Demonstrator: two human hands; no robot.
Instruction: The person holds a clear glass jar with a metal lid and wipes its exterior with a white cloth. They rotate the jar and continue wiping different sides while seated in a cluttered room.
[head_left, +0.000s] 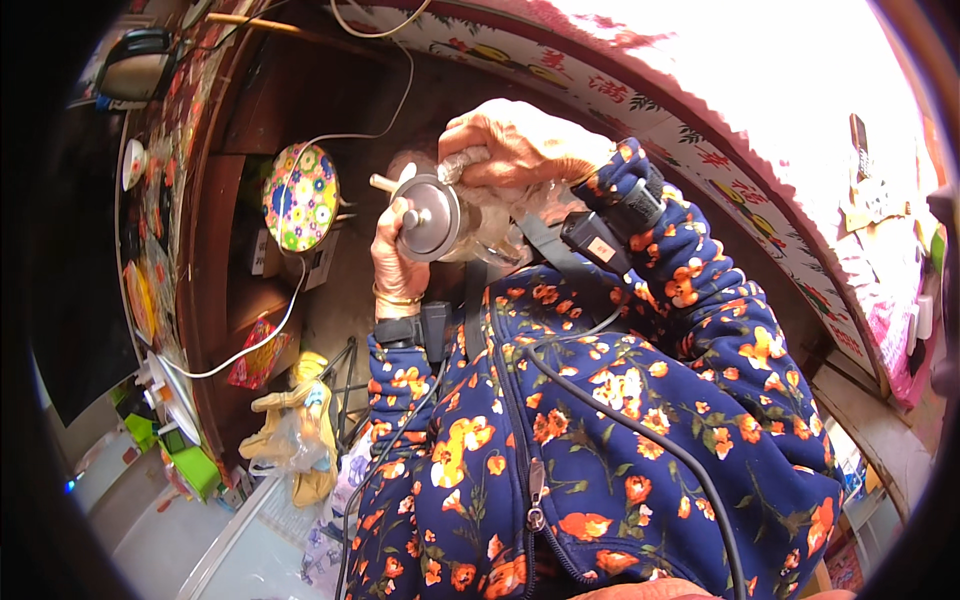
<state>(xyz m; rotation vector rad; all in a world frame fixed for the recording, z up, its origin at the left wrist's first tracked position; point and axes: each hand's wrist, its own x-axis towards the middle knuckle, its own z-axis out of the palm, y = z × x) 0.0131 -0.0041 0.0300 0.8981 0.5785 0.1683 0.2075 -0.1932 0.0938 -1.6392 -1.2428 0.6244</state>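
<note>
A glass pot (487, 229) with a round metal lid (429, 217) and a small knob is held up in front of my chest. My left hand (401, 259) grips the pot at the lid side, its thumb against the lid rim; its other fingers are mostly hidden. My right hand (521, 142) pinches a crumpled whitish cloth or tissue (463, 163) beside the lid, above the glass body. A pale, stick-like part (384, 182) juts out left of the lid; I cannot tell whether it belongs to the pot.
A round stool with a flowered top (301, 196) stands to the left, a white cable crossing it. Beyond are a cluttered wooden cabinet (202, 187) and an electric kettle (139, 67). A bed edge with a printed border (660, 127) runs along the right. A dark cable crosses my jacket.
</note>
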